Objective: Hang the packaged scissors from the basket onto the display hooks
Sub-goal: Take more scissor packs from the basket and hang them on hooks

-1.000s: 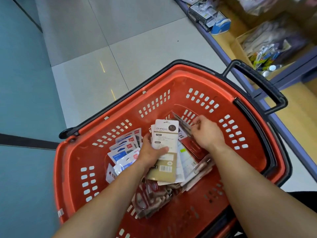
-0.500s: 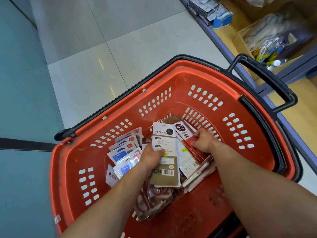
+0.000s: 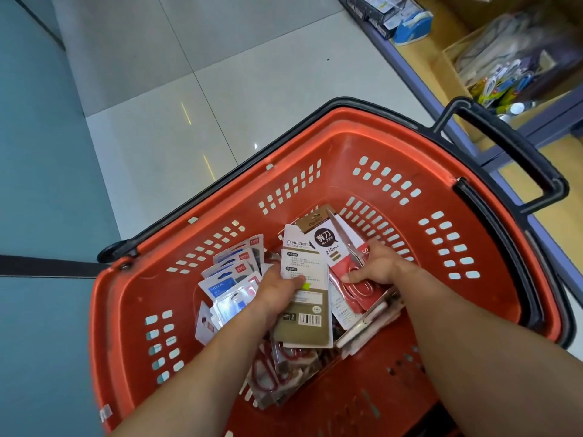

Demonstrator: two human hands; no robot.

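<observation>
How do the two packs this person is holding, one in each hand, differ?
The left-hand pack, gripped by the left hand, shows its back: white text panel, olive base, barcode. The right-hand pack, gripped by the right hand, shows its front: red-handled scissors and a round black label. The left-hand pack sits nearly straight in view; the right-hand pack slants. Both are flat card packs held inside the red basket.

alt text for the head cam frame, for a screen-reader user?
Looking down into a red shopping basket, a person's left hand grips a back-facing scissors pack while the right hand grips a red-handled scissors pack. More packs lie loose in the basket, blue-and-white packs at its left. A tiled floor and a store shelf show beyond.
</observation>
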